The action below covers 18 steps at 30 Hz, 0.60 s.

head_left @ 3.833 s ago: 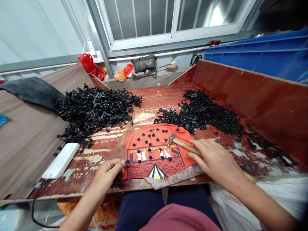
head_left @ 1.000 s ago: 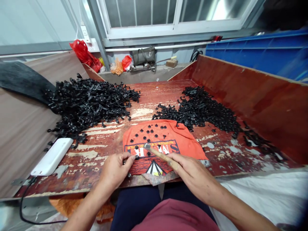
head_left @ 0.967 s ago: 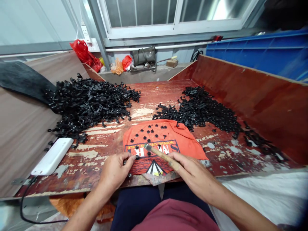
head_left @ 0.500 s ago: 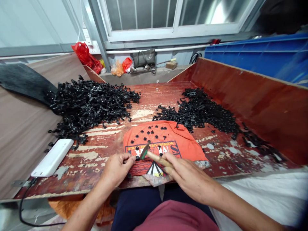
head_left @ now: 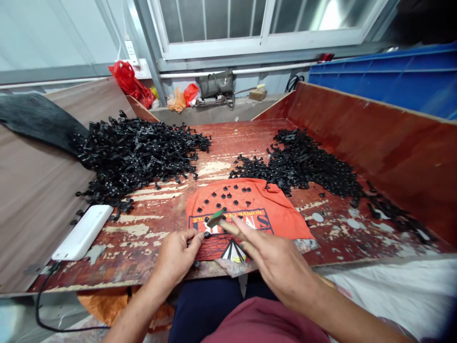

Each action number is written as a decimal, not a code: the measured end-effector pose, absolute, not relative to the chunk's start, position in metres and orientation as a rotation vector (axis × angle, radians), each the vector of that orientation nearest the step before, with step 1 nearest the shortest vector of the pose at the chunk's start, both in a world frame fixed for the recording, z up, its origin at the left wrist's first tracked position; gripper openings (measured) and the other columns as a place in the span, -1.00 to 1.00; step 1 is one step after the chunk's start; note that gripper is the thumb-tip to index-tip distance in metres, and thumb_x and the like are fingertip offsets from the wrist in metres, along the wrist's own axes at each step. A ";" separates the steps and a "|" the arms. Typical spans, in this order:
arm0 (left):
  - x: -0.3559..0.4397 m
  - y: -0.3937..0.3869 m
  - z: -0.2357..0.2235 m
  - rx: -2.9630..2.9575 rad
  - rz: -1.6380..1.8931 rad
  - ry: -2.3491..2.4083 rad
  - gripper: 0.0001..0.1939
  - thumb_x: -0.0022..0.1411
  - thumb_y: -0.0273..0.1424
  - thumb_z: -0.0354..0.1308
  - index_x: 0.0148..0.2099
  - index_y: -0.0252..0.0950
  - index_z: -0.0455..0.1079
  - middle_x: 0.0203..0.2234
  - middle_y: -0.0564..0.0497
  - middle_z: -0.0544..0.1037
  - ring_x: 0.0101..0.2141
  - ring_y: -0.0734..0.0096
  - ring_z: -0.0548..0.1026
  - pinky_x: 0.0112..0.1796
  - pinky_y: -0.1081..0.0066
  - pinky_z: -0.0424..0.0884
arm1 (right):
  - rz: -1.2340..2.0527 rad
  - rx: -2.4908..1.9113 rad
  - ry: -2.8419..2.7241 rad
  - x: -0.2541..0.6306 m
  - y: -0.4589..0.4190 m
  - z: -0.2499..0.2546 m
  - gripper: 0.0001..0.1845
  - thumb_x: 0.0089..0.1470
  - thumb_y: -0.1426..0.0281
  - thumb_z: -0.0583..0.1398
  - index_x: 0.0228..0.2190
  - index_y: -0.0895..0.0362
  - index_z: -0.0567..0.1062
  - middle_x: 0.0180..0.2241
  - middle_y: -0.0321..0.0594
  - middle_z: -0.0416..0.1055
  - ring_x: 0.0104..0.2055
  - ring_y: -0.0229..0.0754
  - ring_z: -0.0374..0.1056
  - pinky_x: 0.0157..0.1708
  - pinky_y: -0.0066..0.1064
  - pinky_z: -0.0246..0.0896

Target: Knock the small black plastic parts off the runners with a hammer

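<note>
My right hand (head_left: pixel 267 250) grips the wooden handle of a small hammer (head_left: pixel 215 217), whose dark green head hangs just above the orange cloth (head_left: pixel 285 224). To the left of the head, my left hand (head_left: pixel 178 252) pinches at a small round black part (head_left: pixel 206 234) at the cloth's left side. Thumb and forefinger are closed beside it. Several similar black knobs, such as this one (head_left: pixel 219 206), stand spread over the upper half of the cloth. The cloth carries printed letters and a dark web-like pattern, partly covered by my right hand.
A large heap of black parts (head_left: pixel 139 152) lies at the left and another heap (head_left: pixel 303 159) at the right. A white power bank (head_left: pixel 83 233) with a black cable rests near the left edge. Wooden side boards (head_left: pixel 374 138) frame the red table; a blue crate (head_left: pixel 385 85) stands beyond.
The hammer has risen slightly and its head has turned, while my right hand has tilted with it. My left hand stays at the small black part. The whole view has shifted a little.
</note>
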<state>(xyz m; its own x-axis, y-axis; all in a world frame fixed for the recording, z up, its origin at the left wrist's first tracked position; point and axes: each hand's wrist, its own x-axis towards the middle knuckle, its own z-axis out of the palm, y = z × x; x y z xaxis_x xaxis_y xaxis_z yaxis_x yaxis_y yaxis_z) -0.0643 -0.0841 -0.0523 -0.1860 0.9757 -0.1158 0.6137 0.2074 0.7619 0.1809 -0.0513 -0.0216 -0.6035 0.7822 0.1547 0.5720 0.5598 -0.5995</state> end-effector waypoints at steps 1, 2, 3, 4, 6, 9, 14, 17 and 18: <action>-0.064 -0.084 -0.054 1.482 0.769 1.883 -0.60 0.18 -0.11 0.08 -0.53 -0.28 0.46 -0.68 0.08 0.39 -0.55 0.38 0.33 -0.47 0.46 0.14 | 0.701 -1.093 -2.372 0.181 -0.051 -0.021 -0.37 0.31 0.41 0.02 0.35 -0.11 0.07 0.03 -0.19 0.53 -0.04 -0.05 0.51 -0.08 -0.30 0.42; -0.064 -0.084 -0.055 1.486 0.768 1.885 -0.60 0.18 -0.11 0.08 -0.53 -0.28 0.46 -0.68 0.08 0.40 -0.55 0.37 0.34 -0.46 0.46 0.14 | 0.696 -1.101 -2.368 0.180 -0.051 -0.020 -0.36 0.31 0.42 0.02 0.35 -0.11 0.06 0.02 -0.19 0.53 -0.05 -0.05 0.51 -0.09 -0.30 0.41; -0.064 -0.084 -0.056 1.484 0.769 1.887 -0.60 0.18 -0.11 0.08 -0.53 -0.28 0.46 -0.67 0.08 0.41 -0.54 0.37 0.34 -0.46 0.46 0.15 | 0.700 -1.121 -2.385 0.179 -0.051 -0.020 -0.36 0.30 0.42 0.03 0.35 -0.12 0.08 0.00 -0.20 0.55 -0.08 -0.05 0.52 -0.11 -0.30 0.42; -0.064 -0.084 -0.057 1.477 0.768 1.885 -0.60 0.18 -0.11 0.08 -0.53 -0.28 0.45 -0.67 0.08 0.41 -0.54 0.36 0.35 -0.46 0.46 0.16 | 0.713 -1.152 -2.415 0.177 -0.051 -0.020 -0.36 0.29 0.43 0.05 0.34 -0.15 0.10 -0.03 -0.22 0.57 -0.11 -0.05 0.54 -0.13 -0.30 0.43; -0.064 -0.084 -0.055 1.450 0.757 1.870 -0.59 0.19 -0.09 0.08 -0.53 -0.27 0.45 -0.66 0.07 0.43 -0.51 0.33 0.38 -0.44 0.46 0.19 | 0.755 -1.204 -2.465 0.174 -0.050 -0.021 -0.35 0.26 0.44 0.08 0.31 -0.20 0.15 -0.07 -0.27 0.59 -0.16 -0.05 0.56 -0.18 -0.30 0.44; -0.067 -0.085 -0.044 1.378 0.814 1.797 -0.64 0.20 -0.08 0.09 -0.36 -0.26 0.52 -0.46 0.01 0.57 -0.34 0.22 0.48 -0.29 0.42 0.31 | 0.877 -1.173 -2.386 0.176 -0.045 -0.015 -0.38 0.31 0.41 0.04 0.33 -0.16 0.11 0.08 -0.27 0.49 0.00 -0.04 0.50 -0.03 -0.23 0.41; -0.081 -0.091 -0.011 0.926 0.998 1.488 -0.39 0.17 -0.15 0.22 0.26 0.03 0.25 -0.02 -0.02 0.53 -0.07 0.22 0.48 -0.19 0.41 0.39 | 0.929 -1.182 -2.080 0.203 -0.035 -0.001 -0.45 0.39 0.33 -0.04 0.34 -0.13 0.07 0.31 -0.35 0.17 0.32 -0.11 0.12 0.30 -0.17 0.02; -0.082 -0.087 -0.003 0.830 1.027 1.347 -0.12 0.08 -0.28 0.35 0.36 0.16 0.03 -0.15 0.01 0.52 -0.22 0.34 0.51 -0.31 0.48 0.40 | 1.031 -1.265 -2.069 0.214 -0.037 -0.008 -0.50 0.39 0.27 -0.02 0.30 -0.25 0.14 0.30 -0.42 0.18 0.32 -0.11 0.11 0.30 -0.14 0.01; -0.081 -0.084 -0.003 0.824 1.048 1.354 -0.09 0.06 -0.31 0.37 0.37 0.17 0.02 -0.19 0.02 0.51 -0.29 0.39 0.50 -0.38 0.53 0.38 | 1.074 -1.281 -2.066 0.215 -0.038 -0.012 -0.51 0.39 0.25 -0.02 0.29 -0.27 0.16 0.29 -0.42 0.21 0.31 -0.10 0.14 0.29 -0.13 0.02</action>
<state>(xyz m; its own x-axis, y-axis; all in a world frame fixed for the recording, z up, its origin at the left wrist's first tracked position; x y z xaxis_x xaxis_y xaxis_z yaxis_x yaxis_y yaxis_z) -0.0811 -0.0841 -0.0035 -0.0743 0.9308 -0.3578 -0.1127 0.3487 0.9304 0.2153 -0.0384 -0.0123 -0.4471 0.8944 -0.0052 0.5181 0.2543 -0.8167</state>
